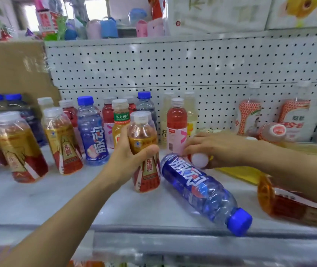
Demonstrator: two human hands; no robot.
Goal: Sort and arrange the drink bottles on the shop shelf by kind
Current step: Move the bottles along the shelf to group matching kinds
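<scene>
We have the left hand (pixel 130 153) clamped on an upright gold bottle (pixel 144 151) mid-frame, right hand (pixel 211 149) closed over a white cap (pixel 200 159) beside it, blue bottle (pixel 202 187) lying diagonally toward lower right, nearer the right.

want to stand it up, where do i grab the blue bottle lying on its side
Grip the blue bottle around its labelled middle, coming from above. It lies flat on the shelf with its cap at the front edge, and the middle is bare and clear of both hands.
</scene>
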